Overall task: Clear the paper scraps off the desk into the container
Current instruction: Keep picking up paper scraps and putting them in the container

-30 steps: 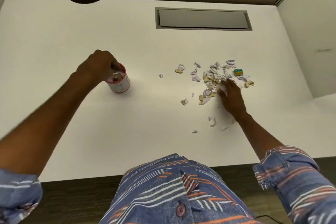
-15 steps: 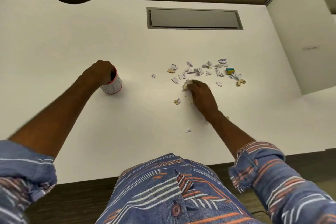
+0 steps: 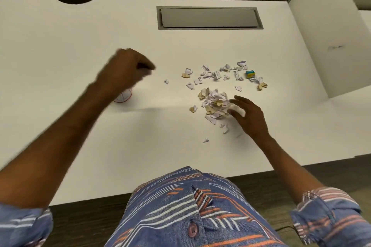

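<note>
Paper scraps (image 3: 215, 104) lie right of centre on the white desk (image 3: 60, 46) — one heap, with loose bits scattered behind it. At left, the blurred left hand (image 3: 128, 68) hovers above the red-rimmed container (image 3: 123, 97); whether its bunched fingers hold anything cannot be told. The right hand (image 3: 249, 114), fingers spread, touches the heap's right side. Farther right sits a small blue-and-yellow block (image 3: 250, 74).

Your left hand (image 3: 128, 68), blurred, its fingers curled, hovers over the red-rimmed white container (image 3: 123, 97) on the white counter (image 3: 60, 46). Your right hand (image 3: 249, 114) rests with fingers spread against a heap of paper scraps (image 3: 214, 104). Loose scraps (image 3: 216, 75) lie scattered beyond the heap, beside a small blue-and-yellow block (image 3: 250, 74).
</note>
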### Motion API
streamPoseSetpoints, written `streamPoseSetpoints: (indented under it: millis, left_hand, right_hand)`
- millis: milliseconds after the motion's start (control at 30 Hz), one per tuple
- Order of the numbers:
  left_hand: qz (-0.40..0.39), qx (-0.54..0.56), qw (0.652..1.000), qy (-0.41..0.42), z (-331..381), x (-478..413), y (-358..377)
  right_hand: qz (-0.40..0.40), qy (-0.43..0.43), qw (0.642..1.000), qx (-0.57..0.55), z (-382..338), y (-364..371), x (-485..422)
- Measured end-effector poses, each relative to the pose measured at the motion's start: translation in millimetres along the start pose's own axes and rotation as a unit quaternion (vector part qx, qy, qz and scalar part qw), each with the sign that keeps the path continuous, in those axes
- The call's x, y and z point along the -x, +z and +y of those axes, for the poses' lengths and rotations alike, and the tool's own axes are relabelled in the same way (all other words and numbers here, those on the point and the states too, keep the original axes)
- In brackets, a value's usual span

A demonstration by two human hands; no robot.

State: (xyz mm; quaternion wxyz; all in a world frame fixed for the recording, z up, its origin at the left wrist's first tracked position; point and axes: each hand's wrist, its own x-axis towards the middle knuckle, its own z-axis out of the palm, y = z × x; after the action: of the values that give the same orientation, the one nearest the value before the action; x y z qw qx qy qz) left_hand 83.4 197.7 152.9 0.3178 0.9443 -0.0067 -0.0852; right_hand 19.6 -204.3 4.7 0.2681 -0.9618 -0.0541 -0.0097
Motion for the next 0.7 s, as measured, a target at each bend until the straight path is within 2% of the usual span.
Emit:
streamPoseSetpoints:
  millis: [100,167,267,467,600,700]
  left_hand:
    - [-0.103,0.052,0.991,0.068,14,-2,66]
    - [-0.172,-0.011,0.978,0.116,21,-8,119]
    - [-0.231,-0.079,0.962,0.123,35,-14,180]
    - [-0.195,-0.19,0.94,0.204,52,-38,226]
    - [-0.205,-0.231,0.923,0.229,57,-43,225]
    - [-0.179,-0.23,0.919,0.264,56,-46,223]
  right_hand:
    - [-0.04,0.063,0.997,-0.005,13,3,30]
    - [-0.073,0.066,0.995,-0.009,8,14,53]
    - [-0.087,0.033,0.996,-0.001,-12,38,81]
    - [-0.049,0.016,0.999,-0.01,-36,67,60]
    - [-0.06,-0.053,0.997,0.02,-35,74,36]
    - [-0.052,-0.101,0.992,0.052,-29,69,34]
